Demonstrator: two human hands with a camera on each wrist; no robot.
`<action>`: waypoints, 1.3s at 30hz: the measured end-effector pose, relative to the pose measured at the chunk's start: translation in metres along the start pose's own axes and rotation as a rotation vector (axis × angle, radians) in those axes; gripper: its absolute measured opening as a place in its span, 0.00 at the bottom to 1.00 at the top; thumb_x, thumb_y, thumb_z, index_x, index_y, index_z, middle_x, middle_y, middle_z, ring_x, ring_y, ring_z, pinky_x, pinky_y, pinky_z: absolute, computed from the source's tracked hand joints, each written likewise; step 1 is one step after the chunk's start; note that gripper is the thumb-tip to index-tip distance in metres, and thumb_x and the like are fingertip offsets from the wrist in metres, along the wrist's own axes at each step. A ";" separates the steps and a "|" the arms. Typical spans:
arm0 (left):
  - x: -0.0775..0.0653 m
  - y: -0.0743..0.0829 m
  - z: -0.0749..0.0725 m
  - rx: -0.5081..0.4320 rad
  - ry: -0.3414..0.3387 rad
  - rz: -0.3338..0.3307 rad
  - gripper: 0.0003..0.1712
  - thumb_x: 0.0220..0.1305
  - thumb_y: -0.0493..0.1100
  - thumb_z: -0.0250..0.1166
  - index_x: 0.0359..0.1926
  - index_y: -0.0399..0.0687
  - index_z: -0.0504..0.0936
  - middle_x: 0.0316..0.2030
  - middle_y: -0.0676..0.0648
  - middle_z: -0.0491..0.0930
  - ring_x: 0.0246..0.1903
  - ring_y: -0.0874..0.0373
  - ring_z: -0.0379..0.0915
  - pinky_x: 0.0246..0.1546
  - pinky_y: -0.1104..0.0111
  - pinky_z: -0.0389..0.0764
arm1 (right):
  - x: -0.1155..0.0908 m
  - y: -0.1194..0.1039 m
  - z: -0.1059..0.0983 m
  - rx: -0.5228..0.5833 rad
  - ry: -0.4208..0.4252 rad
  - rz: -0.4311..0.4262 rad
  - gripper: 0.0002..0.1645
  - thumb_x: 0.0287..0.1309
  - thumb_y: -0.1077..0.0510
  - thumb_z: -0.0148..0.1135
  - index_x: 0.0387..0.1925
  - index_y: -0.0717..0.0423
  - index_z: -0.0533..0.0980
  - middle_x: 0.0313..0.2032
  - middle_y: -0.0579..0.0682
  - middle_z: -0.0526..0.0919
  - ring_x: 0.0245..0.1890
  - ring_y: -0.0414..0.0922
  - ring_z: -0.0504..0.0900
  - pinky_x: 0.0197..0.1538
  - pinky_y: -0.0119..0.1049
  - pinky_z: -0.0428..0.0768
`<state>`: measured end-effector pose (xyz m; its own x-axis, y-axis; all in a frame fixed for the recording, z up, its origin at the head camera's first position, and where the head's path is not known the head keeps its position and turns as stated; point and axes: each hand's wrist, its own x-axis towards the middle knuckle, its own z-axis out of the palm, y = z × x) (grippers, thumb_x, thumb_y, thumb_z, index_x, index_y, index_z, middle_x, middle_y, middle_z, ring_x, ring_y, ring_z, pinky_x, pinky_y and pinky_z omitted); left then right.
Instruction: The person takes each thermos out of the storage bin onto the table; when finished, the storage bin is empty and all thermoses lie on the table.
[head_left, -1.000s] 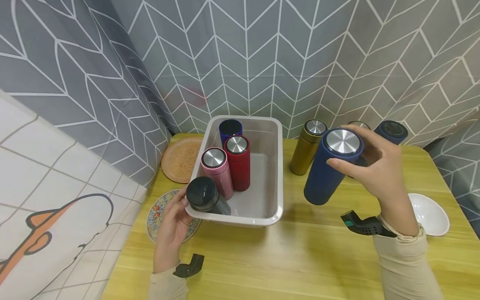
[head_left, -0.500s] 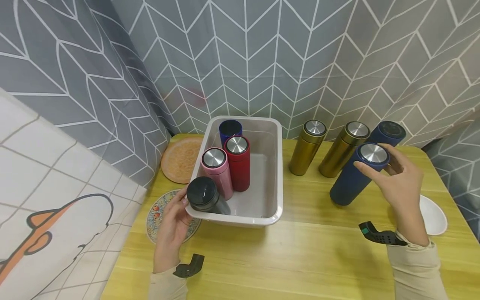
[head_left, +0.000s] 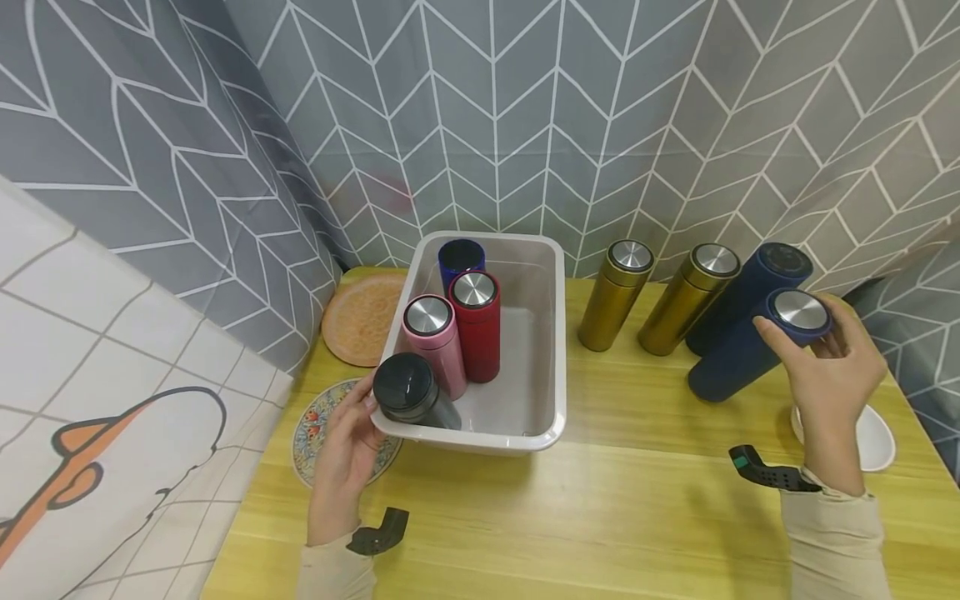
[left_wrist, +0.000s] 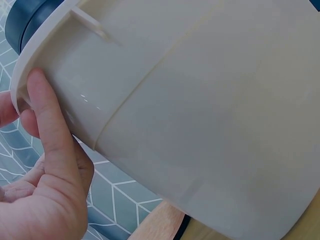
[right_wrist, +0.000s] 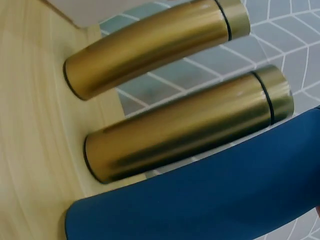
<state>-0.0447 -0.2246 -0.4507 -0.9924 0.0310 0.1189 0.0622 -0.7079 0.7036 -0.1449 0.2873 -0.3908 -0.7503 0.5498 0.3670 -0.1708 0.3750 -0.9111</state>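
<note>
A blue bottle (head_left: 744, 287) is partly hidden, at the right of the table (head_left: 600, 508), behind a navy bottle (head_left: 738, 358) whose top the right hand (head_left: 840, 379) clamps, while the left hand (head_left: 347, 446) grips a bin's (head_left: 487, 441) rim.

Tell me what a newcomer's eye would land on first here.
Probably the pale bin on the wooden table, with a bright red bottle and a pink bottle standing in it. Then the right hand at the far right, holding a dark blue bottle with a silver lid. Between them, two gold bottles stand side by side.
</note>
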 end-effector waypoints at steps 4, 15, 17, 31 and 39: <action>0.001 0.000 0.000 0.000 -0.008 0.004 0.31 0.73 0.26 0.34 0.58 0.44 0.81 0.54 0.50 0.83 0.45 0.63 0.85 0.44 0.75 0.87 | 0.001 0.007 -0.002 -0.019 0.001 -0.006 0.31 0.40 0.66 0.81 0.52 0.54 0.84 0.41 0.33 0.86 0.44 0.31 0.83 0.50 0.17 0.78; 0.000 -0.001 -0.001 0.001 -0.006 0.002 0.31 0.72 0.26 0.33 0.58 0.44 0.81 0.54 0.50 0.83 0.45 0.63 0.85 0.44 0.74 0.87 | 0.005 0.016 -0.003 0.019 0.025 -0.009 0.32 0.41 0.67 0.80 0.53 0.55 0.83 0.43 0.35 0.86 0.43 0.30 0.84 0.47 0.16 0.79; 0.001 -0.001 -0.001 -0.009 -0.017 0.004 0.31 0.72 0.26 0.33 0.59 0.43 0.80 0.54 0.49 0.82 0.45 0.62 0.85 0.44 0.74 0.87 | 0.005 0.016 -0.003 0.027 0.025 0.001 0.32 0.42 0.67 0.79 0.54 0.55 0.83 0.43 0.35 0.86 0.43 0.30 0.84 0.46 0.17 0.78; 0.001 0.000 0.000 -0.008 -0.035 0.015 0.31 0.72 0.26 0.33 0.59 0.43 0.80 0.54 0.50 0.82 0.45 0.63 0.85 0.43 0.74 0.88 | 0.002 0.004 -0.006 0.047 -0.033 0.223 0.41 0.45 0.65 0.79 0.63 0.46 0.76 0.54 0.36 0.82 0.55 0.32 0.80 0.52 0.13 0.75; 0.001 -0.001 -0.002 -0.005 -0.027 0.005 0.30 0.73 0.26 0.33 0.58 0.44 0.80 0.53 0.49 0.82 0.45 0.63 0.85 0.44 0.74 0.87 | 0.002 -0.008 -0.010 -0.077 -0.048 0.326 0.53 0.50 0.60 0.76 0.74 0.36 0.60 0.64 0.38 0.76 0.67 0.35 0.73 0.78 0.30 0.62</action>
<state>-0.0460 -0.2253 -0.4527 -0.9888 0.0468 0.1417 0.0667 -0.7113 0.6997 -0.1390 0.2926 -0.3808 -0.7868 0.6153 0.0478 0.1303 0.2413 -0.9617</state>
